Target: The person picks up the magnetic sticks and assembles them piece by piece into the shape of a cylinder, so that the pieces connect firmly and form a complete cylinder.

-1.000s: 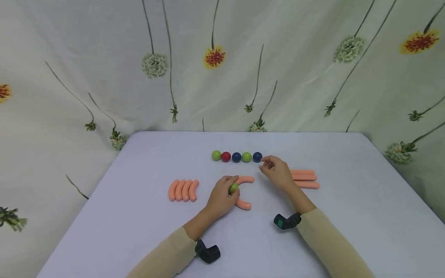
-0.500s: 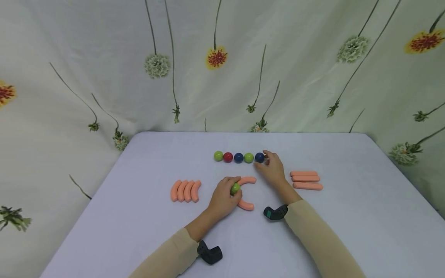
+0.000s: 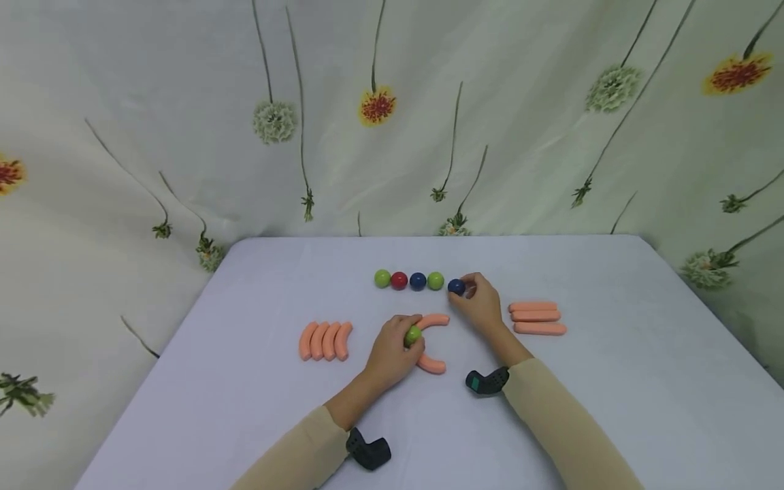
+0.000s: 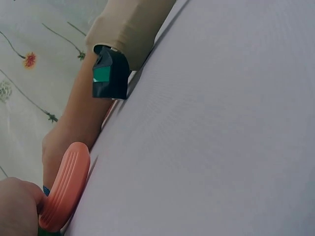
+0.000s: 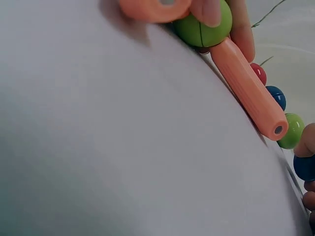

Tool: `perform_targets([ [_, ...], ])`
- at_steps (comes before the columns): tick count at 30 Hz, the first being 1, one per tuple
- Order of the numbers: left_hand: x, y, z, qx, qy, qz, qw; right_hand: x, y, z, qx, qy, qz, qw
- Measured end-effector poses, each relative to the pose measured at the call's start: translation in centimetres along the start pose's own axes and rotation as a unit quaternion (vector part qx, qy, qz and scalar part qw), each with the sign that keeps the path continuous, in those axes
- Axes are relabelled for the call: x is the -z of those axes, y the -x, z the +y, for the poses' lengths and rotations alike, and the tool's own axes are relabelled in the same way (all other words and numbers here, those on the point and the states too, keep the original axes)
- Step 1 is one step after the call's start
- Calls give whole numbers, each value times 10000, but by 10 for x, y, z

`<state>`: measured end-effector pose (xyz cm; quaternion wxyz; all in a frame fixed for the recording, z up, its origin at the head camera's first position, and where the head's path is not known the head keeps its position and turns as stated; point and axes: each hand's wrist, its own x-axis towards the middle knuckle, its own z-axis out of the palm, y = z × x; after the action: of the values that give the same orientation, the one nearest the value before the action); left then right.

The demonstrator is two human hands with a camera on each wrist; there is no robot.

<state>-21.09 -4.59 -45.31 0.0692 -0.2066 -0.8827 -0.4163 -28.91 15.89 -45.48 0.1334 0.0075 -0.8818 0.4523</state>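
Note:
My left hand (image 3: 390, 350) grips a green ball (image 3: 413, 334) at mid-table. Two curved orange sticks, an upper one (image 3: 436, 319) and a lower one (image 3: 432, 366), stick out from that ball to the right. In the right wrist view a stick (image 5: 248, 88) meets the green ball and shows a small metal disc in its free end. My right hand (image 3: 480, 304) pinches a dark blue ball (image 3: 456, 287) between thumb and fingers, just off the right end of a row of balls. The left wrist view shows a ribbed curved stick (image 4: 66, 184) beside the left fingers.
Still in the row are a green ball (image 3: 382, 278), a red ball (image 3: 399, 280), another blue ball (image 3: 418, 281) and another green ball (image 3: 435, 280). Several curved orange sticks (image 3: 324, 341) lie to the left. Three straight orange sticks (image 3: 535, 316) lie right of my right hand.
My right hand has reached the end blue ball, closed its fingers on it and drawn it slightly toward me, out of line. The left hand keeps its grip on the green ball.

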Motion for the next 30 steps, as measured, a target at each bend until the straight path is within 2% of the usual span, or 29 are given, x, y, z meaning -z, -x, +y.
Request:
perform_targets([
  [10, -1, 5, -3, 5, -122, 10, 9999, 11, 36, 6, 299, -529, -559, 9966],
  [14, 0, 2, -5, 3, -96, -17, 10000, 15, 47, 4, 338, -560, -617, 9959],
  [21, 2, -1, -5, -32, 35, 117, 9999, 20, 49, -1, 483, -531, -807, 9942],
  [27, 1, -1, -2, 117, 83, 90, 9999, 21, 49, 1, 548, -321, -934, 9936],
  [30, 1, -1, -2, 84, 33, 105, 9999, 21, 49, 0, 557, -275, -929, 9937],
])
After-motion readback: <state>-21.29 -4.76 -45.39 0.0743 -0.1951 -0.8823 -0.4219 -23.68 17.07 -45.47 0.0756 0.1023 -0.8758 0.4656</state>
